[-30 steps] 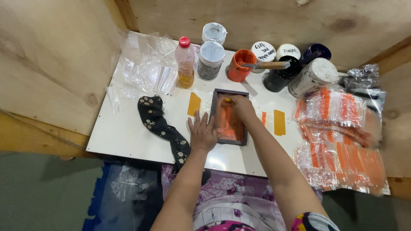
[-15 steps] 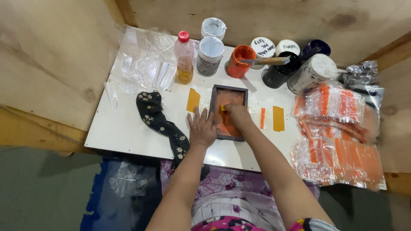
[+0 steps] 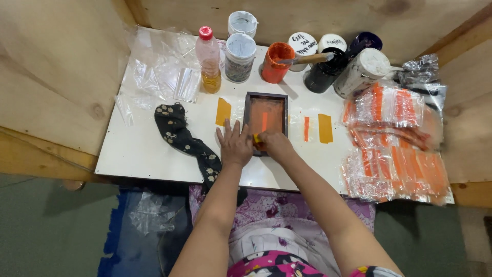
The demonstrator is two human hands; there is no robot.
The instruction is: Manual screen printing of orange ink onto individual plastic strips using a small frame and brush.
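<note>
A small dark-framed screen (image 3: 266,97) coated in orange ink lies flat on the white table (image 3: 154,154). My left hand (image 3: 234,144) rests flat on the table, fingers spread, pressing against the frame's near left corner. At the frame's near edge, my right hand (image 3: 275,144) is closed on a small yellow scraper (image 3: 255,138). A bright orange stripe runs down the middle of the screen.
A black flowered cloth (image 3: 179,136) lies to the left. Orange strips (image 3: 325,127) sit on the table on both sides of the frame. Paint jars, an orange cup (image 3: 275,61) with a stick and an oil bottle (image 3: 209,59) line the back. Bagged orange strips (image 3: 394,138) pile at right; clear bags (image 3: 161,72) at back left.
My right hand has pulled the scraper from the far part of the screen to its near edge. My left hand stays by the frame's corner.
</note>
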